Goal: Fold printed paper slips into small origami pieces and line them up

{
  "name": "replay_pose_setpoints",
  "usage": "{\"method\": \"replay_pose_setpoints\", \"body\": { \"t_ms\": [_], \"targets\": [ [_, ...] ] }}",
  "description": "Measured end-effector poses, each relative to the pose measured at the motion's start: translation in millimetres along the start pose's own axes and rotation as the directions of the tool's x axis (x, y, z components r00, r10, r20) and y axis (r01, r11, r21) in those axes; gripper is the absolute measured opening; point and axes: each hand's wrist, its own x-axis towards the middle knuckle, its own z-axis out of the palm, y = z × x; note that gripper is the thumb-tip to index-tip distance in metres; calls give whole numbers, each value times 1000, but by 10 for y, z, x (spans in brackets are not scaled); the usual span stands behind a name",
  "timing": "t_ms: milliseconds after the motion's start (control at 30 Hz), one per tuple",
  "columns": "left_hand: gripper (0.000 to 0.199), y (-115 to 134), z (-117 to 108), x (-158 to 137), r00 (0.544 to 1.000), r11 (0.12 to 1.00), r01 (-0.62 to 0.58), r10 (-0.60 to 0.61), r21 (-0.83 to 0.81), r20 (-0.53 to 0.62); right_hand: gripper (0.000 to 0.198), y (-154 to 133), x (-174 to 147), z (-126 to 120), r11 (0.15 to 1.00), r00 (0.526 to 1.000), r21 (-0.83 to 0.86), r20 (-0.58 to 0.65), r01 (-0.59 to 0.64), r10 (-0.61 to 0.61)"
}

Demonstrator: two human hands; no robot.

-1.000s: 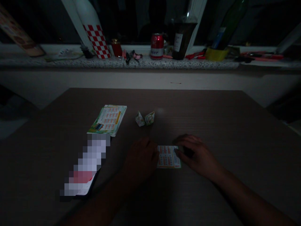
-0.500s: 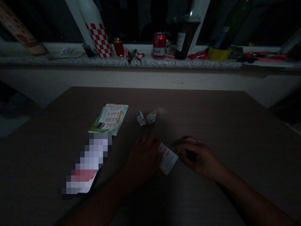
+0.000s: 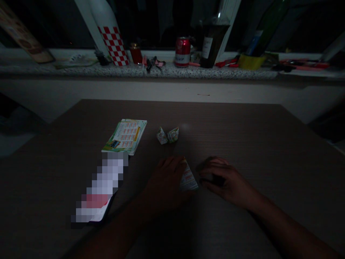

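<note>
Both hands pinch one printed card, print unreadable.

The room is dim, almost dark. A brown wood-grain table fills the near view. Beyond it runs a pale wall under a speckled stone windowsill, with black window panes and white frame bars above. The sill is crowded: a red can, a dark bottle, a green bottle, a red-and-white checked cloth.
</note>
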Motion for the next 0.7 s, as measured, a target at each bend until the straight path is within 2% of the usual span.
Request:
{"method": "replay_pose_setpoints", "body": {
  "t_ms": [233,433,700],
  "targets": [
    [53,32,-54,10,999,999,9,-10,-36,-33,23,-8,4,-1,1000,1000,14,14,-4,4],
    [40,53,-52,17,999,996,-25,22,-81,-47,32,-49,3,39,999,1000,47,3,9,-9],
    [26,75,-66,29,997,988,-50,39,-146,-74,9,-97,59,47,995,998,87,42,49,-53]
  ]
}}
